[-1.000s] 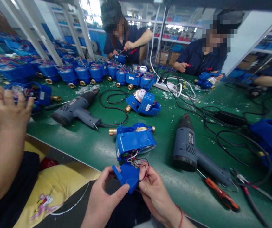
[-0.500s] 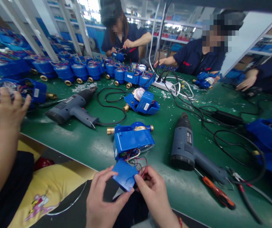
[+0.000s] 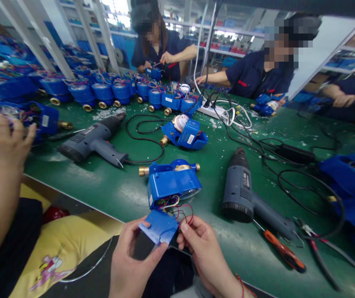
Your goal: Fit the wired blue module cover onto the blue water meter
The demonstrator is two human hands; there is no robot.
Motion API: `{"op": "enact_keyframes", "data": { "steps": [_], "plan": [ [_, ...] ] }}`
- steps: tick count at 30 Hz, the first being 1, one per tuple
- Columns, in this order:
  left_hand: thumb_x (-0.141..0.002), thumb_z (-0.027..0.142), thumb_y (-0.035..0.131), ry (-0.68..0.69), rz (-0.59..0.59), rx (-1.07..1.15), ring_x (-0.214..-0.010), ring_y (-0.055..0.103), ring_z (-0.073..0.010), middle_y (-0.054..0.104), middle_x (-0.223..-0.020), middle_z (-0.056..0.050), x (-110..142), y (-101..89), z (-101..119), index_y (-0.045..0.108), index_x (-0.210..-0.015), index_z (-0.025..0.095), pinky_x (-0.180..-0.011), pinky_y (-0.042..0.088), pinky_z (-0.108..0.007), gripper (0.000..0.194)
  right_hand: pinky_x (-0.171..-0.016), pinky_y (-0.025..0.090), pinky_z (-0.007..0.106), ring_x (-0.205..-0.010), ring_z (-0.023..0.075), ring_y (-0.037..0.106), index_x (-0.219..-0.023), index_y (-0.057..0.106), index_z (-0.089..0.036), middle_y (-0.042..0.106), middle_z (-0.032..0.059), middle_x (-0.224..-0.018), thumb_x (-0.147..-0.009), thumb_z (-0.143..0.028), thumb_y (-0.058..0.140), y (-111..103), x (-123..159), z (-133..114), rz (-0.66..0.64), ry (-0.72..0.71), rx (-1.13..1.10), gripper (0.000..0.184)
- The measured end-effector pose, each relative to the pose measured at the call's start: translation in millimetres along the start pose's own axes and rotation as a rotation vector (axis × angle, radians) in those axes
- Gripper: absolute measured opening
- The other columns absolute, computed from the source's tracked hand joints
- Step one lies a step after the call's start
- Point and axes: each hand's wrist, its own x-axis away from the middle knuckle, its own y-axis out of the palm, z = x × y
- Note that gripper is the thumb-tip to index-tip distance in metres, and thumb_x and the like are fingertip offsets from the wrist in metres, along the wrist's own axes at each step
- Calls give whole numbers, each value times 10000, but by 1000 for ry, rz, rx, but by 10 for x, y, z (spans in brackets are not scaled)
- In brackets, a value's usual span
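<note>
My left hand [image 3: 134,252] grips a flat blue plastic cover [image 3: 159,227] by its edges, thumb at the lower corner. Close to the cover's right side, my right hand [image 3: 200,244] pinches thin red and black wires [image 3: 190,215] between thumb and fingers. These wires run up toward the open end of a blue water meter [image 3: 174,182] with brass pipe ends, lying on its side just beyond my hands. More coloured wires [image 3: 169,202] spill out of that opening. The cover's underside is hidden from me.
Heat guns [image 3: 238,190] lie on both sides of the green table [image 3: 115,186]. An orange screwdriver [image 3: 284,250] and pliers [image 3: 323,248] are at right. Another meter [image 3: 185,132], a power strip [image 3: 213,111] and cables lie beyond. Co-workers handle meters at left and across the table.
My right hand has drawn slightly away from the cover, fingers now closed on the wires. The cover has tilted and shifted a little left. A co-worker's hand at far right has moved.
</note>
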Motion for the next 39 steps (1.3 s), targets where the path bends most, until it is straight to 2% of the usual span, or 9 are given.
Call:
{"op": "enact_keyframes", "data": {
  "steps": [6,10,15,18,25,29,32,36,39],
  "plan": [
    [-678,400,807,-188,-69,162,-1005,659,-212,639,-1073,-100,-23,-42,-62,553,-979,192,-892,565,-308,445,-506,346,151,-511,48,402,-812,498,-135,480,-27,-605,-737,-608,757,53,36,-23,-36,39,-112,544],
    [-688,429,798,-238,-63,193,-988,666,-198,640,-1066,-101,-12,-35,-81,539,-993,187,-875,566,-273,468,-501,370,161,-505,59,394,-832,480,-152,455,-36,-602,-798,-605,695,50,35,29,-41,-26,-68,503],
    [-761,391,754,-37,-62,57,-996,657,-176,616,-1044,-67,19,-6,-63,524,-1048,218,-864,564,-253,407,-564,468,179,-716,125,546,-888,607,-157,547,34,-844,-767,-398,758,0,10,128,71,-242,159,310],
    [-779,371,742,96,-29,-54,-1008,640,-173,586,-1054,-58,40,6,-70,519,-1072,232,-884,559,-265,394,-587,506,189,-749,147,599,-840,665,-159,563,44,-849,-804,-305,698,-16,0,149,138,-342,287,154],
    [-777,379,746,220,16,-138,-1019,634,-209,584,-1100,-89,69,25,-79,528,-1070,217,-861,565,-306,399,-601,443,176,-678,120,579,-765,659,-178,604,23,-754,-874,-220,611,-50,30,112,193,-551,544,126],
    [-762,387,758,260,43,-201,-1007,630,-224,596,-1085,-86,59,35,-86,547,-1065,217,-856,561,-344,406,-647,412,212,-684,128,570,-740,657,-169,618,32,-749,-869,-235,602,-60,12,109,210,-589,584,155],
    [-748,385,768,166,33,-132,-1002,640,-214,610,-1083,-80,53,43,-80,560,-1082,221,-862,566,-337,426,-607,455,218,-648,145,598,-734,660,-150,627,52,-727,-862,-297,618,-52,-14,83,188,-501,511,199],
    [-657,434,813,-191,42,147,-949,679,-189,661,-1026,-86,23,63,13,570,-1024,180,-837,572,-261,508,-560,530,224,-581,165,656,-805,655,-124,668,76,-669,-892,-433,605,-37,2,-2,93,-325,322,325],
    [-572,461,840,-395,76,324,-900,694,-178,682,-956,-81,-18,72,103,558,-969,164,-778,569,-199,570,-611,557,234,-632,170,675,-849,657,-125,688,87,-727,-855,-487,651,-17,46,-41,74,-299,228,362]
  ]
}}
